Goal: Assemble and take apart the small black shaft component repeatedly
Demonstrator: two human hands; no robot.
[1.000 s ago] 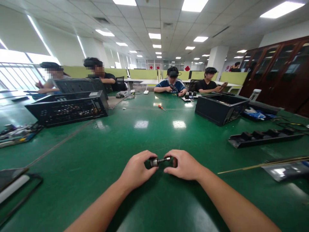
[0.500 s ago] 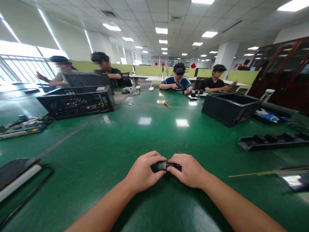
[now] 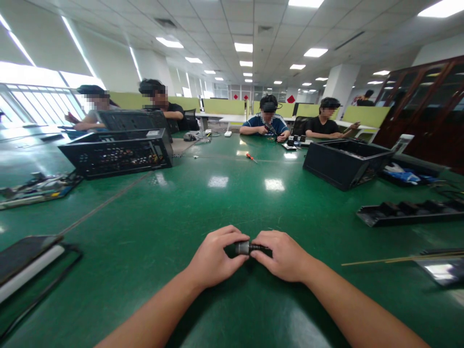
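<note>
Just above the near part of the green table (image 3: 237,212), my two hands meet around a small dark cylindrical piece (image 3: 243,248). It has a thick grey barrel on the left and a thinner, black, ridged part on the right, and it lies roughly level. My left hand (image 3: 213,258) pinches the barrel between thumb and fingers. Around the thin part, my right hand (image 3: 284,255) is closed, with the thumb in front and the fingers over it. The exact kind of the piece does not show, since fingers cover parts of it.
An orange-handled screwdriver (image 3: 250,157) lies mid-table. Black computer cases stand at left (image 3: 119,157) and right (image 3: 340,164). Circuit boards (image 3: 39,188) lie at far left, a black slotted rail (image 3: 409,215) and thin yellowish rods (image 3: 384,261) at right. Several people sit across the table.
My hands keep the same hold on the dark piece, nearly still. The view has shifted very slightly. A seated person at the back right has moved a hand a little.
</note>
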